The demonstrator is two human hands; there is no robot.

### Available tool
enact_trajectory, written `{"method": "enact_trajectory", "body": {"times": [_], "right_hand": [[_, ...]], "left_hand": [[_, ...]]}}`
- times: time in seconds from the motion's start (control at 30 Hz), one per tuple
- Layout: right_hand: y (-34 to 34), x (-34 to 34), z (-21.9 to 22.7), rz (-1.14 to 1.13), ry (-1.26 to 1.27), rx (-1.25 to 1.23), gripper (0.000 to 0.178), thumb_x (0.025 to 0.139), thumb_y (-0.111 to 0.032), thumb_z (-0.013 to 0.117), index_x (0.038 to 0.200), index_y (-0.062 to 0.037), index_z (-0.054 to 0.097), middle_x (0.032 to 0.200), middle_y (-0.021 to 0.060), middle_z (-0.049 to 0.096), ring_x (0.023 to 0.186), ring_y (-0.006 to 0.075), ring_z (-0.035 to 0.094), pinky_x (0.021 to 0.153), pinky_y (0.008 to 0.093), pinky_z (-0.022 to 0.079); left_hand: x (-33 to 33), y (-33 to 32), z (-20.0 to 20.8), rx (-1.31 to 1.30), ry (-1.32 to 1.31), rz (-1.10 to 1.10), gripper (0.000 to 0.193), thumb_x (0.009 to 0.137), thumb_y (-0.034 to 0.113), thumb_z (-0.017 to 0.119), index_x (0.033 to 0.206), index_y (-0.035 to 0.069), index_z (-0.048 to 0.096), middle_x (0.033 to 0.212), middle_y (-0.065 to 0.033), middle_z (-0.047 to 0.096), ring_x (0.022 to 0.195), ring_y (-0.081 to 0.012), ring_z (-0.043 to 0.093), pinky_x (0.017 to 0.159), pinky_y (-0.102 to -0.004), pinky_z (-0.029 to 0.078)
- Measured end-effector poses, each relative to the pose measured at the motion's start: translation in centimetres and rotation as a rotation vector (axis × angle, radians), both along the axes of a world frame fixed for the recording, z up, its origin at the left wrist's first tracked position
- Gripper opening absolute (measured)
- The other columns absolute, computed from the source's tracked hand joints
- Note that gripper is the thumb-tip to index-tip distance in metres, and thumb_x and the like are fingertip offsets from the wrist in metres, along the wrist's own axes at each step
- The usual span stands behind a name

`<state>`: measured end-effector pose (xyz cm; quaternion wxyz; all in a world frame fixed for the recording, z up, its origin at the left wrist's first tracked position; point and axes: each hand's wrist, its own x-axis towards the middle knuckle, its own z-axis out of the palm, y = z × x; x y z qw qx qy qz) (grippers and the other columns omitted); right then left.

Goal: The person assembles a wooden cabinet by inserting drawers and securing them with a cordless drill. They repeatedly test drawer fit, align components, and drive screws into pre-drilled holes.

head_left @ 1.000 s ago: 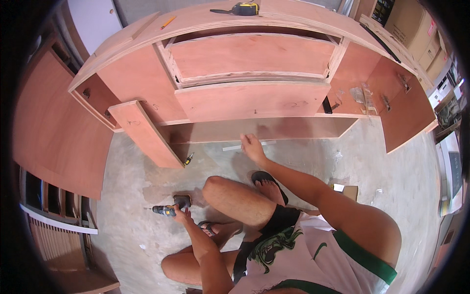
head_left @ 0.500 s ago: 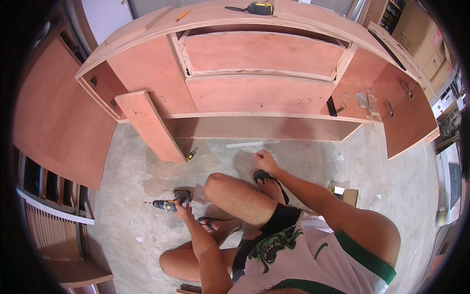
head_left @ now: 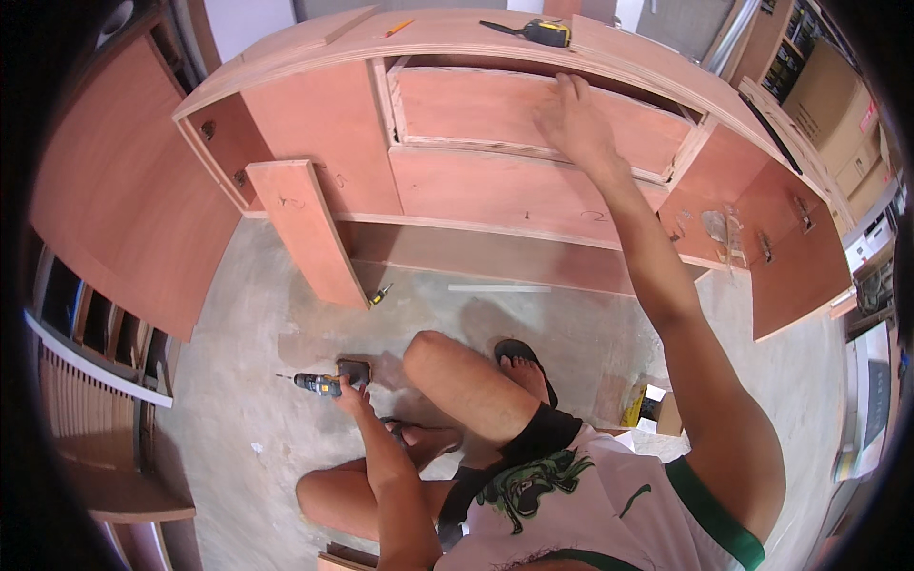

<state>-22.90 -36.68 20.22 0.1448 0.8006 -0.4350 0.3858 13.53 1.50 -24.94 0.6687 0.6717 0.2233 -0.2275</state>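
Observation:
My left hand (head_left: 351,393) is closed round the grip of a cordless drill (head_left: 319,384), held low over the concrete floor with its bit pointing left. At the long plywood cabinet, my right hand (head_left: 579,124) is stretched out in front of the upper drawer (head_left: 466,107). Its fingers are apart, with the tips at the drawer's top edge and the thumb before the face; no firm hold shows. Beneath that drawer sits a second drawer front (head_left: 466,186) with pencil marks. A loose plywood board (head_left: 307,228) leans against the cabinet at left.
On the cabinet top lie a tape measure (head_left: 547,33) and a pencil (head_left: 399,29). A screwdriver (head_left: 381,294) and a white strip (head_left: 500,288) are on the floor. An open cabinet door (head_left: 795,266) juts out at right; a small open box (head_left: 657,411) stands near my right side.
My right hand has risen from above the floor near my foot to the upper drawer's top edge. My left hand still holds the drill low, and the view has shifted slightly.

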Motion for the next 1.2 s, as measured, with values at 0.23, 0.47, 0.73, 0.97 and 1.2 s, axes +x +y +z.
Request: {"method": "enact_trajectory", "body": {"times": [0.23,0.47,0.73,0.97,1.2], "right_hand": [[7.3,0.0,1.1,0.116,-0.073,0.072,0.064,0.093,-0.033,0.067,0.139,0.0061,0.047,0.135,0.0283,0.051,0.123,0.0442,0.053,0.101,0.0476,0.046],[20.2,-1.3,2.1,0.273,-0.236,0.391,0.062,0.088,-0.021,0.076,0.139,0.0021,0.050,0.139,0.0244,0.049,0.094,0.0303,0.068,0.075,0.0367,0.056],[24.0,-1.6,1.9,0.386,-0.352,0.329,0.053,0.088,-0.018,0.077,0.134,-0.0011,0.055,0.133,0.0199,0.051,0.096,0.0228,0.065,0.074,0.0355,0.056],[21.9,-0.7,-1.9,0.410,-0.223,0.398,0.044,0.086,-0.019,0.076,0.121,0.0008,0.058,0.114,0.0194,0.055,0.107,0.0354,0.057,0.089,0.0428,0.050],[13.1,1.2,-3.6,0.381,-0.188,0.234,0.044,0.088,-0.024,0.075,0.121,0.0011,0.061,0.128,0.0211,0.054,0.121,0.0391,0.053,0.100,0.0445,0.046]], "left_hand": [[0.5,0.2,-0.2,-0.010,-0.021,-0.010,0.061,0.078,0.032,0.077,0.129,0.015,0.048,0.113,-0.0075,0.068,0.071,-0.0296,0.068,0.052,-0.0374,0.047],[0.0,0.1,-0.5,-0.014,-0.016,-0.008,0.068,0.079,0.032,0.077,0.135,0.016,0.040,0.116,-0.0093,0.066,0.072,-0.0299,0.068,0.052,-0.0371,0.046],[0.3,-0.1,-1.0,0.000,-0.033,-0.002,0.069,0.077,0.032,0.077,0.136,0.016,0.043,0.116,-0.0098,0.066,0.072,-0.0322,0.069,0.054,-0.0400,0.047],[-0.1,0.5,-0.2,-0.022,-0.019,-0.003,0.070,0.075,0.031,0.077,0.135,0.016,0.044,0.116,-0.0091,0.066,0.072,-0.0310,0.069,0.055,-0.0395,0.048],[-0.2,0.7,0.1,-0.032,0.002,-0.008,0.072,0.074,0.032,0.077,0.136,0.016,0.043,0.118,-0.0096,0.065,0.074,-0.0323,0.070,0.058,-0.0416,0.049]]}}
